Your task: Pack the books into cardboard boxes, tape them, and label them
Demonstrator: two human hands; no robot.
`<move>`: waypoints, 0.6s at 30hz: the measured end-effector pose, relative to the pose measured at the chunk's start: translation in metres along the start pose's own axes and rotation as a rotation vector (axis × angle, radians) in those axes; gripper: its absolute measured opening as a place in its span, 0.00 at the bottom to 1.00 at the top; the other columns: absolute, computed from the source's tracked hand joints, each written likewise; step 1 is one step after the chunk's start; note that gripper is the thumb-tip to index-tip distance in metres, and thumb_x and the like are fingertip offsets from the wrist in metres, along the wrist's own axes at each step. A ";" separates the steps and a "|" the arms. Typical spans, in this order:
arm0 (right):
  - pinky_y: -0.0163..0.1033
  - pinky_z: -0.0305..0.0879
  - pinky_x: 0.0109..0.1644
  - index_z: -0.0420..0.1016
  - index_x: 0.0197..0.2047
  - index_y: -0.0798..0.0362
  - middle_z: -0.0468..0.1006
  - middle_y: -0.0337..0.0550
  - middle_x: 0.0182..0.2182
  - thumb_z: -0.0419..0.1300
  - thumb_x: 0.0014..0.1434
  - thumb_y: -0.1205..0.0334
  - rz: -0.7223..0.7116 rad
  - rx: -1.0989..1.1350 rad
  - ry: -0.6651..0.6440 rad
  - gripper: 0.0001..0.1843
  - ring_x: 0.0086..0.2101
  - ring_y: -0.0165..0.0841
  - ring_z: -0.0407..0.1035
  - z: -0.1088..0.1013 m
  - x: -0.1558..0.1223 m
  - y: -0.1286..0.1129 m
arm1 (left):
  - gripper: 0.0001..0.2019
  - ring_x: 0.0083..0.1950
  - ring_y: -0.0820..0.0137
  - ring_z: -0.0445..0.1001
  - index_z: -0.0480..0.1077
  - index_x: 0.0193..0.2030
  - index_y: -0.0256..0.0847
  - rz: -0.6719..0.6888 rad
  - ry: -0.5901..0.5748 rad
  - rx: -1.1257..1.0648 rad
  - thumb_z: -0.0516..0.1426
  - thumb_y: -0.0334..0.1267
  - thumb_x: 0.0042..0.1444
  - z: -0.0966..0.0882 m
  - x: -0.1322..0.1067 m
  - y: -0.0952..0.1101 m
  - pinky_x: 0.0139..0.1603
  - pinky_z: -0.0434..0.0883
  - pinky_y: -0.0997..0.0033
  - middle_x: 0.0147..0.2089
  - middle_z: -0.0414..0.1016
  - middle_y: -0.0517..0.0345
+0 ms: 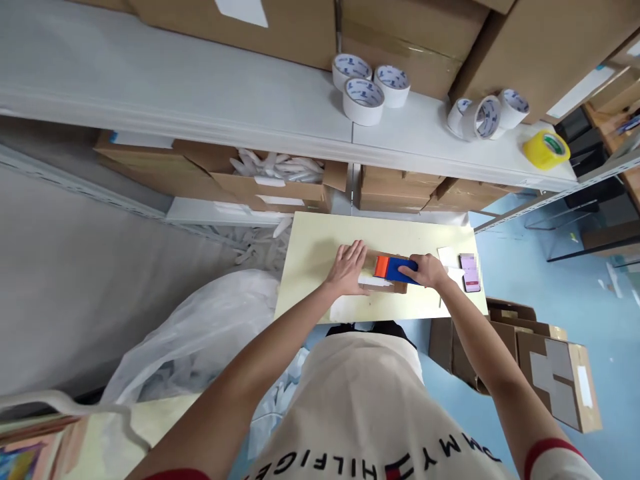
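Note:
A small cardboard box point(400, 288) lies on the pale yellow table point(315, 240), with a white label or paper on its upper face. My left hand point(347, 268) rests at the box's left end, fingers stretched out and pressing against it. Closed around the blue body of a tape dispenser point(395, 269) is my right hand point(428, 271). The dispenser's orange end points left and sits over the top of the box. Whether tape runs from it onto the box is too small to tell.
A phone point(470, 272) lies near the table's right edge beside white paper. White tape rolls point(363, 101) and a yellow roll point(546, 149) stand on the shelf point(240, 87) beyond. Cardboard boxes point(550, 373) sit on the floor at right; a large plastic bag point(200, 327) is at left.

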State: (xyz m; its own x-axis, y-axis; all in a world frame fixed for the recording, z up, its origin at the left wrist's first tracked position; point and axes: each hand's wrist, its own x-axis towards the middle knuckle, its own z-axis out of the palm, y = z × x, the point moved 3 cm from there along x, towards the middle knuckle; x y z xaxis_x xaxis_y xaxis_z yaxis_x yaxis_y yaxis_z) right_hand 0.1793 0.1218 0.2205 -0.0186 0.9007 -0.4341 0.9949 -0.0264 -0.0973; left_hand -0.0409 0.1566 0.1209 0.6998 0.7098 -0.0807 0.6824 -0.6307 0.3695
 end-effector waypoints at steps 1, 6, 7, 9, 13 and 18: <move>0.36 0.58 0.33 0.78 0.41 0.51 0.83 0.49 0.33 0.51 0.63 0.37 -0.008 0.004 -0.017 0.27 0.35 0.39 0.76 -0.001 0.000 0.004 | 0.66 0.77 0.43 0.39 0.43 0.74 0.26 -0.016 -0.017 0.018 0.65 0.65 0.36 0.000 0.003 0.000 0.74 0.35 0.44 0.76 0.41 0.29; 0.36 0.55 0.30 0.77 0.34 0.52 0.81 0.48 0.28 0.52 0.62 0.36 -0.004 0.021 -0.012 0.28 0.31 0.38 0.74 0.007 -0.009 0.067 | 0.65 0.76 0.44 0.42 0.45 0.74 0.26 -0.058 -0.045 0.058 0.65 0.63 0.36 -0.002 0.003 -0.005 0.74 0.40 0.47 0.76 0.43 0.30; 0.36 0.55 0.30 0.77 0.33 0.52 0.80 0.47 0.27 0.52 0.62 0.37 -0.005 0.032 -0.024 0.27 0.30 0.37 0.73 0.013 -0.010 0.083 | 0.65 0.76 0.44 0.42 0.44 0.74 0.26 -0.068 -0.056 0.067 0.65 0.63 0.36 -0.002 0.002 -0.006 0.74 0.39 0.46 0.76 0.43 0.30; 0.35 0.55 0.30 0.76 0.32 0.52 0.79 0.45 0.25 0.53 0.63 0.40 -0.012 0.069 -0.050 0.24 0.28 0.36 0.72 0.027 -0.007 0.108 | 0.65 0.76 0.43 0.41 0.43 0.74 0.26 -0.091 -0.076 0.084 0.65 0.63 0.36 -0.003 0.002 -0.007 0.74 0.34 0.43 0.76 0.42 0.29; 0.35 0.54 0.30 0.77 0.35 0.52 0.78 0.44 0.25 0.54 0.62 0.42 -0.058 0.159 -0.055 0.22 0.28 0.35 0.71 0.053 0.011 0.120 | 0.67 0.77 0.40 0.36 0.41 0.75 0.27 -0.119 -0.085 0.069 0.64 0.66 0.36 0.008 0.011 0.017 0.72 0.26 0.40 0.76 0.39 0.28; 0.35 0.53 0.30 0.77 0.35 0.52 0.78 0.44 0.26 0.55 0.61 0.40 -0.107 0.254 -0.063 0.23 0.29 0.36 0.72 0.070 0.028 0.118 | 0.58 0.78 0.48 0.36 0.40 0.76 0.32 -0.008 -0.163 -0.035 0.59 0.64 0.48 0.040 0.035 0.079 0.74 0.31 0.49 0.77 0.40 0.38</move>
State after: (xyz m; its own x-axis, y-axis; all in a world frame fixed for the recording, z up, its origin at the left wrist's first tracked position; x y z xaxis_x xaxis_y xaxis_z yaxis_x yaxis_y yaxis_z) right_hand 0.2894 0.1135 0.1338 -0.1366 0.8758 -0.4629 0.9303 -0.0472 -0.3638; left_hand 0.0456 0.1189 0.1100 0.7211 0.6528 -0.2319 0.6824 -0.6116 0.4004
